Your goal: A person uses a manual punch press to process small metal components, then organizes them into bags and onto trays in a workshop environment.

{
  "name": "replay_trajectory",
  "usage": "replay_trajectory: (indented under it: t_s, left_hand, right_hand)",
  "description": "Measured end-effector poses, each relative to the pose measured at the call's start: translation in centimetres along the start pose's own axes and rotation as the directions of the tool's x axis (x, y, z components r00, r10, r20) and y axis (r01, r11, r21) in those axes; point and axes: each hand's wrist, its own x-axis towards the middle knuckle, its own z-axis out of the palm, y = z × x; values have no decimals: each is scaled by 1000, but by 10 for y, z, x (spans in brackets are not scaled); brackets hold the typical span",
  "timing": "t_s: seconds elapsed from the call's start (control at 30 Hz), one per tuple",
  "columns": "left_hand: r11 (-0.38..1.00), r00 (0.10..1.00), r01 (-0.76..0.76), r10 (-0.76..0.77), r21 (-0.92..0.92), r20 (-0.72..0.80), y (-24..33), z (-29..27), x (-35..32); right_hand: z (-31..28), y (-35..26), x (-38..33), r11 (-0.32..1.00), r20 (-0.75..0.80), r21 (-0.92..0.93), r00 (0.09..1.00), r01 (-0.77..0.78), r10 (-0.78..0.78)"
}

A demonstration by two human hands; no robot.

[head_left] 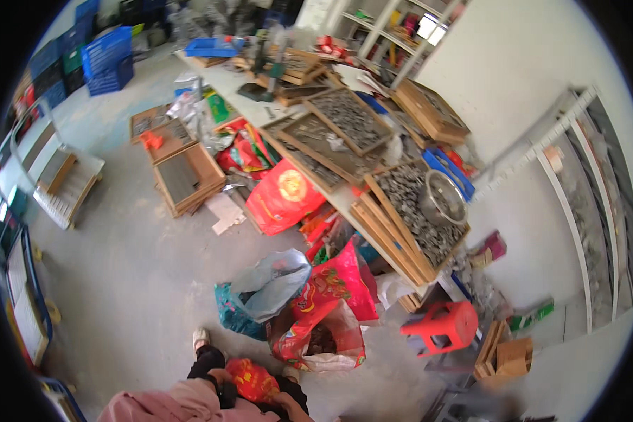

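Note:
Low in front of my body I hold a red plastic bag (pixel 252 380) with yellow print. My left hand (pixel 220 375) closes on its left side, a dark band near the wrist. At the bag's lower right, my right hand (pixel 283 401) grips it; the fingers are partly hidden. Just ahead on the floor stands an open red and white sack (pixel 344 355) with dark contents. Beside it are a pink-red sack (pixel 341 281) and an open teal sack with a pale lining (pixel 267 281). My hands touch none of these sacks.
A long table bears wooden trays of grey metal parts (pixel 348 116) and a metal bowl (pixel 444 197). To the right stands a red stool (pixel 439 327). At left are wooden trays (pixel 186 179), a trolley (pixel 70 183) and blue crates (pixel 107 60). White shelving (pixel 566 204) lines the right wall.

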Motion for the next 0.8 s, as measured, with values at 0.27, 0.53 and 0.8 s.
replay_trajectory:
  t_s: [0.27,0.53,0.8]
  left_hand:
    - [872,874,337,-429,-354,-226,59,-77,-33]
    - [594,616,499,-755,-630,-224,66,-105,-22]
    - [251,447,404,-893,-880,-50,102,-133,-82]
  right_hand:
    - [-43,-37,-1,937,84,-308,986,165,-146]
    - [-74,-122,2,841,152,-438,948,318,-280]
    - [-81,-160,-30,799,204,-485,934,356,-292]
